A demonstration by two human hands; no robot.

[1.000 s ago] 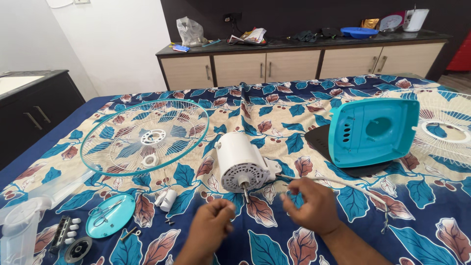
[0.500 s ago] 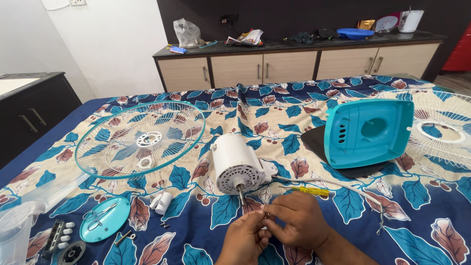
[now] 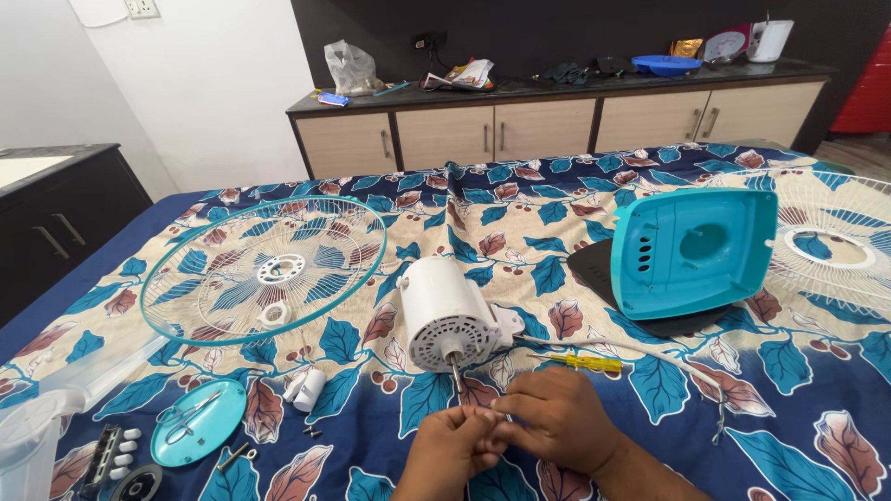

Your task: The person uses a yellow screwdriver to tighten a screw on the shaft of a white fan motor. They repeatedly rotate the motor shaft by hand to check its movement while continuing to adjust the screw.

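A white fan motor (image 3: 450, 315) lies on the leaf-patterned bedsheet (image 3: 520, 199), its metal shaft (image 3: 456, 374) pointing toward me. My left hand (image 3: 452, 453) and my right hand (image 3: 560, 417) meet just below the shaft tip. Their fingertips pinch together around something small that I cannot make out. A yellow-handled screwdriver (image 3: 585, 362) lies right above my right hand. A white cord (image 3: 650, 354) runs from the motor to the right.
A teal fan guard (image 3: 264, 267) lies at the left, a teal motor housing (image 3: 691, 250) on a black plate at the right, a white guard (image 3: 835, 246) beyond it. A teal round cap (image 3: 198, 433), a white knob (image 3: 306, 390) and small parts sit front left. A cabinet (image 3: 557, 125) stands behind.
My hands came together from apart, below the motor shaft, and now hold still with fingertips pinched. My view has shifted slightly; the motor has stayed in place.
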